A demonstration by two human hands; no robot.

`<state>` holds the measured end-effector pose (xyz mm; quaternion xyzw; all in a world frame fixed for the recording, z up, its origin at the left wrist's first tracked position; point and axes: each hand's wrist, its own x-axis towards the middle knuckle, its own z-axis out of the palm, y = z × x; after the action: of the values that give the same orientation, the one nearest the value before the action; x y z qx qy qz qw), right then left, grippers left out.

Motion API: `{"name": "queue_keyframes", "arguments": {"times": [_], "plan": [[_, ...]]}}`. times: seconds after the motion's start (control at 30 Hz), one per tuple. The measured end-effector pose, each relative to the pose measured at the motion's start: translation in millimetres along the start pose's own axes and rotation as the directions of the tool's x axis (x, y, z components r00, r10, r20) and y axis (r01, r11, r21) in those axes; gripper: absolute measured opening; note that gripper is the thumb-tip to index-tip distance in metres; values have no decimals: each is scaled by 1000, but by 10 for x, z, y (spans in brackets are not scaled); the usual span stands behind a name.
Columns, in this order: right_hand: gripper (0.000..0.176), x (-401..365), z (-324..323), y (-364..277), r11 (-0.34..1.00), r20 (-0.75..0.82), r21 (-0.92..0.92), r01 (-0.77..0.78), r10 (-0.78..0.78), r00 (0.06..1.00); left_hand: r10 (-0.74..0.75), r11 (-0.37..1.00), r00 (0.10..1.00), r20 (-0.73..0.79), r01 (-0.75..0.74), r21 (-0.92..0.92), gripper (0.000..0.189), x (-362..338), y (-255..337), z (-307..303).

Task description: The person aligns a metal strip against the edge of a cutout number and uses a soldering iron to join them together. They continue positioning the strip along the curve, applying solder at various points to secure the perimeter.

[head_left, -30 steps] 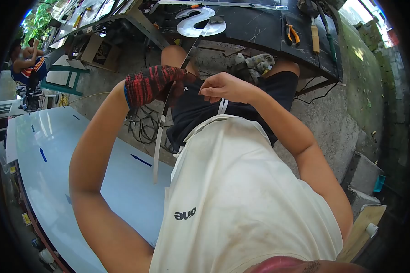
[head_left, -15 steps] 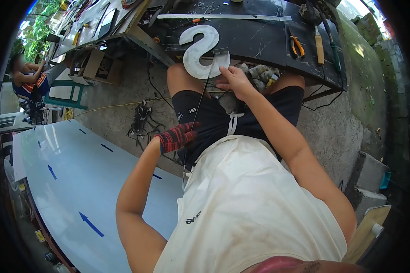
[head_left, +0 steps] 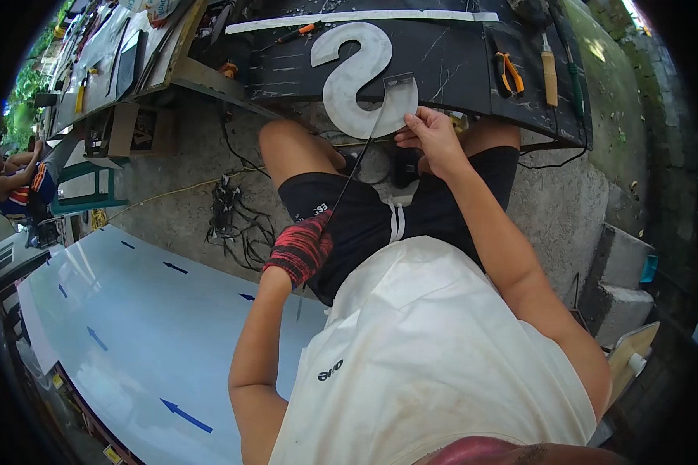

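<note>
A pale grey metal letter S (head_left: pixel 340 97) lies at the front edge of the black table, its lower curve jutting over my lap. My right hand (head_left: pixel 436 139) is bare and pinches the letter's lower right rim between thumb and fingers. From the letter's open end a long thin metal strip (head_left: pixel 354 172) slants down toward my left side. My left hand (head_left: pixel 301 246), in a red and black knitted glove, is closed around this strip. The strip's far tail shows below the glove, over the white sheet.
On the black table (head_left: pixel 450 66) lie a long white metal strip (head_left: pixel 364 18), orange-handled pliers (head_left: pixel 509 75), a screwdriver (head_left: pixel 301 33) and a wooden-handled tool (head_left: pixel 549 77). A glossy sheet with blue arrows (head_left: pixel 147 325) is at my left. Cables (head_left: pixel 236 225) lie on the floor. A person (head_left: pixel 22 182) sits far left.
The view has turned slightly. The letter and my right hand have shifted right, with the right hand still on its rim. My gloved left hand now wraps the strip more tightly.
</note>
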<state>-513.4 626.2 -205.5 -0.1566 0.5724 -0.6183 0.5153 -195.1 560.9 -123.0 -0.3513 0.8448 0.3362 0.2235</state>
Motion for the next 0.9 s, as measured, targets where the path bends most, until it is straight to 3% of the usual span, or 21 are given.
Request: {"name": "queue_keyframes", "arguments": {"times": [0.17, 0.27, 0.37, 0.43, 0.5, 0.7, 0.9], "plan": [[24, 76, -189, -84, 994, -54, -98, -51, 46, 997, 45, 998, 999, -26, -44, 53, 51, 250, 220, 58], [25, 78, -254, -105, 991, -73, -91, -96, 89, 993, 27, 999, 998, -57, -28, -16, 49, 341, 421, 53], [25, 59, -296, -128, 991, -56, -70, -113, 109, 992, -35, 996, 993, -116, 45, 82, 56, 539, 672, -123], [24, 71, -330, -99, 990, -57, -73, -117, 113, 992, 152, 988, 871, -467, -131, 77, 62, 828, 722, -174], [24, 76, -324, -98, 990, -57, -79, -117, 113, 992, 307, 938, 704, -641, -336, 81, 62, 1179, 812, -284], [22, -5, -251, -193, 979, -186, -101, -175, 154, 970, 451, 878, 632, -630, -439, 189, 49, 1916, 917, -315], [26, -166, -94, -200, 991, -340, -119, -68, 24, 940, 461, 850, 620, -635, -513, 116, 34, 1954, 891, -333]]}}
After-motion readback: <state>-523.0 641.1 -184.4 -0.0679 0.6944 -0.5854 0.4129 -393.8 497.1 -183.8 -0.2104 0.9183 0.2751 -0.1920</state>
